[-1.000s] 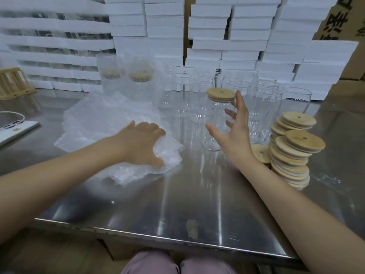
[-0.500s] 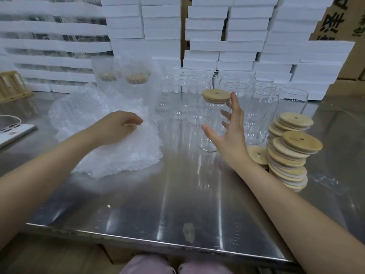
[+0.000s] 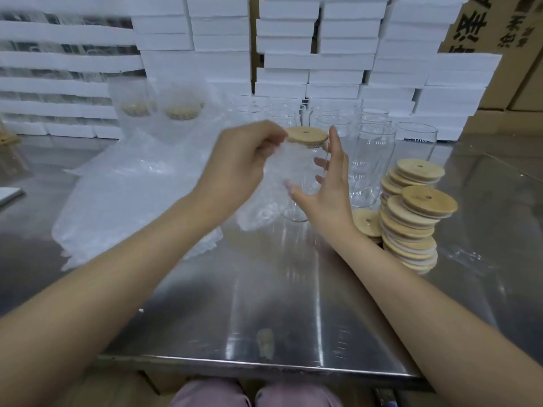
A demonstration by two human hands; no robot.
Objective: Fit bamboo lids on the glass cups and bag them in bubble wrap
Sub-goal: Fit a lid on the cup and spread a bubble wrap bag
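Above the steel surface (image 3: 205,318) | left hand (image 3: 238,160) grip pinching a bubble-wrap bag (image 3: 264,198) | right hand (image 3: 329,186) grip spread beside the lidded glass cup (image 3: 305,183) | lid stack (image 3: 411,224) right

We are in a packing workshop or warehouse: white foam boxes (image 3: 317,63) stacked high behind a stainless-steel surface (image 3: 264,304), printed cardboard cartons (image 3: 499,24) at right, rows of empty glass cups (image 3: 373,160), and piled bamboo lids (image 3: 411,224).
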